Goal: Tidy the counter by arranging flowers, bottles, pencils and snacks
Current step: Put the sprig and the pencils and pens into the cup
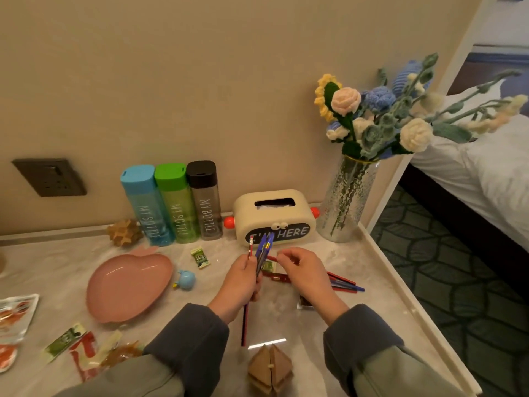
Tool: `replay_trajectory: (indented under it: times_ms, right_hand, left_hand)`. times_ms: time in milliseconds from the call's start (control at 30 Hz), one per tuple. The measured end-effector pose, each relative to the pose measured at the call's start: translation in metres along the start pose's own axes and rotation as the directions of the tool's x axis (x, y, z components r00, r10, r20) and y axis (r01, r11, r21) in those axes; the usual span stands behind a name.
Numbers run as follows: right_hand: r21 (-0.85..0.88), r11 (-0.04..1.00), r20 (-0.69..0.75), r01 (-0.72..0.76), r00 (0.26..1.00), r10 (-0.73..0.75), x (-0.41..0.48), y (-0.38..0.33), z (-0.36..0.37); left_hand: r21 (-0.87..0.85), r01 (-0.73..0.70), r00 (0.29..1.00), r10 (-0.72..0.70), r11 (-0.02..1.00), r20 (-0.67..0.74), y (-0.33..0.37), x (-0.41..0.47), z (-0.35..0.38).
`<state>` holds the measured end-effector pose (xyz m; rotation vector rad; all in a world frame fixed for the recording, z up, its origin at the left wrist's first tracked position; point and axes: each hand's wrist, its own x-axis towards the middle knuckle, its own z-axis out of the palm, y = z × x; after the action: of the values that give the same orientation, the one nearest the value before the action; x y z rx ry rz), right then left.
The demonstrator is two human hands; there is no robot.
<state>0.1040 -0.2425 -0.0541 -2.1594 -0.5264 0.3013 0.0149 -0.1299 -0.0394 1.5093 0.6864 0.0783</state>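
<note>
Far left, snack packets (17, 316) are scattered at the worktop (380, 299) edge, with a pink plate (128, 285) beside them. Behind it, three bottles (171, 204) are lined up upright against the wall, so that looks sorted.

Into the middle now: the left hand (242, 277) has its fingers wrapped round a bunch of pencils (262, 249), red and blue, tips up and tilted slightly right, with one long red one trailing down below the fist. A small green snack (269, 266) sits between the two hands.

The right hand (305, 272) hovers just beside the bunch, fingers curled, thumb and forefinger close together at a red pencil end. Whether they're actually pinching it, I can't tell.

Here's the key bit: the loose pencils (345, 283) still on the worktop poke out to the right of that hand. They lie flat, their long axes running left to right and slanting toward the near edge. The right hand is clearly nearer, so I'd expect it to gather them and pass them to the left.

At the back right, the flowers (386, 118) are already standing in the vase (347, 202).
</note>
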Motion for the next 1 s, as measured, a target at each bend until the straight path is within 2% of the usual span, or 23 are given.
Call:
replay_trajectory:
  times_ms: [67,133,333,500,600,700,800,900,1000]
  right_hand:
    - [-0.337,0.940,0.092,0.060,0.995,-0.030,0.001,0.007,0.005]
    - [-0.528,0.834,0.167,0.157,0.983,-0.080,-0.001,0.011,0.013]
    - [-0.609,0.743,0.192,0.278,0.960,-0.202,0.000,0.015,0.026]
    - [-0.625,0.719,0.170,0.304,0.952,-0.255,0.002,0.019,0.030]
    - [-0.610,0.735,0.107,0.295,0.950,-0.292,0.002,0.004,0.025]
    - [-0.488,0.817,-0.018,0.306,0.933,-0.360,0.004,-0.035,0.017]
    - [-0.153,0.939,-0.099,0.310,0.940,-0.326,0.010,-0.086,0.018]
    - [0.202,0.945,-0.051,0.257,0.966,-0.252,0.013,-0.128,0.030]
    - [0.389,0.904,0.045,0.177,0.977,-0.210,0.010,-0.153,0.052]
  left_hand:
    - [-0.026,0.013,0.999,-0.015,1.000,-0.045,-0.001,0.001,-0.008]
    - [-0.011,0.026,0.997,-0.026,1.000,-0.070,-0.003,0.001,-0.014]
    - [0.083,0.052,0.995,-0.044,0.995,-0.091,-0.015,0.003,-0.020]
    - [0.013,0.050,0.990,-0.047,0.999,-0.129,-0.016,-0.001,-0.023]
    - [-0.046,0.013,0.988,-0.020,0.999,-0.156,-0.015,-0.001,-0.028]
    - [-0.125,-0.019,0.985,-0.003,0.992,-0.174,-0.008,-0.004,-0.036]
    - [-0.234,-0.063,0.986,0.025,0.970,-0.163,0.004,-0.011,-0.050]
    - [-0.264,-0.122,0.984,0.082,0.957,-0.160,0.018,-0.026,-0.070]
    - [-0.210,-0.160,0.974,0.120,0.965,-0.190,0.022,-0.040,-0.097]
